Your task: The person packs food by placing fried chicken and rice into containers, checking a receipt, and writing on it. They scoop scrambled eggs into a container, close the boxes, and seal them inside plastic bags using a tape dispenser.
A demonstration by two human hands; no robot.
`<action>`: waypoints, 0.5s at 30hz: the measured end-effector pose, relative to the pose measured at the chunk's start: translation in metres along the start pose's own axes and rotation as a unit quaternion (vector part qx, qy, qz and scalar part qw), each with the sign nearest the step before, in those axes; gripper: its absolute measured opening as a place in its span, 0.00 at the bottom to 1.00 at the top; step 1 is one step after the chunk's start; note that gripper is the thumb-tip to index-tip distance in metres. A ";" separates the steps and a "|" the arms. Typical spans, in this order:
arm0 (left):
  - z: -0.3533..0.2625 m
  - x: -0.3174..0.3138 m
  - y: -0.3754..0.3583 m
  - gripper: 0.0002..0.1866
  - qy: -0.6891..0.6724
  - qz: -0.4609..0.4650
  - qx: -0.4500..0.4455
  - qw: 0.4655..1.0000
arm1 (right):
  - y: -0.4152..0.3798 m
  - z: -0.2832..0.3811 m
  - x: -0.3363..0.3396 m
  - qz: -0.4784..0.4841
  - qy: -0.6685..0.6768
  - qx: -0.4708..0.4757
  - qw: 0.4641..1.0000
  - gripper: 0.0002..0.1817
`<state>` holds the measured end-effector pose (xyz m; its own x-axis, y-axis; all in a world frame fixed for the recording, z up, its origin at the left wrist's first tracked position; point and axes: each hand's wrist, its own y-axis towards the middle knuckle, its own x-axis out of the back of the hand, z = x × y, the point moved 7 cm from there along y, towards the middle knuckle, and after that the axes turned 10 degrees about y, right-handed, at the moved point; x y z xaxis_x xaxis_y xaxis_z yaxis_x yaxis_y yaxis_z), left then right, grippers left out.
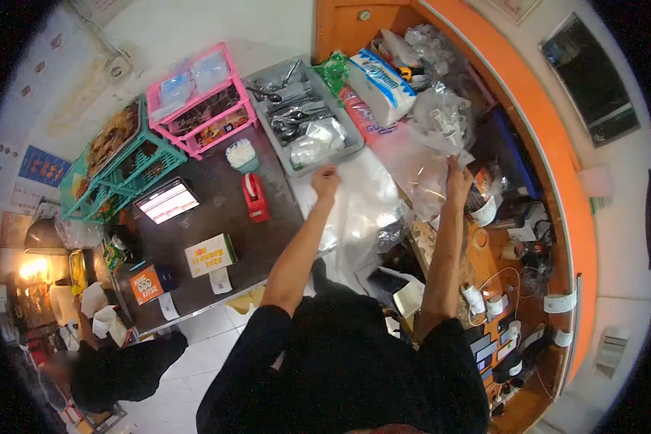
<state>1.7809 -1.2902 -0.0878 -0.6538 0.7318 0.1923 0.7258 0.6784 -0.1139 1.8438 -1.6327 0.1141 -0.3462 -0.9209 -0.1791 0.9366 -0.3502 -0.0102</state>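
My left hand has its fingers curled together at the front edge of a grey bin. It is over a spread of clear plastic bags; whether something thin is between its fingers I cannot make out. Inside the bin lie black plastic cutlery and a clear bag bundle. My right hand is closed on the edge of a clear plastic bag, which stretches leftward from it. Behind the bag are a pink pack and a tissue pack.
On the dark counter are a red tape dispenser, a tablet, a small cup and two boxes. Pink and teal racks stand behind. At lower left another person works by a lamp.
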 end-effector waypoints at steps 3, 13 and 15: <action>-0.003 -0.007 0.048 0.12 -0.098 -0.030 0.027 0.994 | -0.011 0.015 0.012 -0.054 0.023 0.015 0.998 0.12; -0.078 -0.055 -0.198 0.53 -0.555 0.485 0.345 0.582 | -0.109 0.055 -0.050 0.078 0.193 -0.086 0.974 0.18; -0.137 -0.036 -0.185 0.53 -0.634 0.513 0.217 0.536 | -0.102 0.039 -0.041 0.093 0.313 -0.100 0.940 0.19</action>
<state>1.6999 -1.4511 0.0600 0.2222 0.0032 -0.9750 0.9044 -0.3743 0.2049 1.7600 -1.5659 0.1607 -0.1338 -0.6594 -0.7398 0.9910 -0.0957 -0.0939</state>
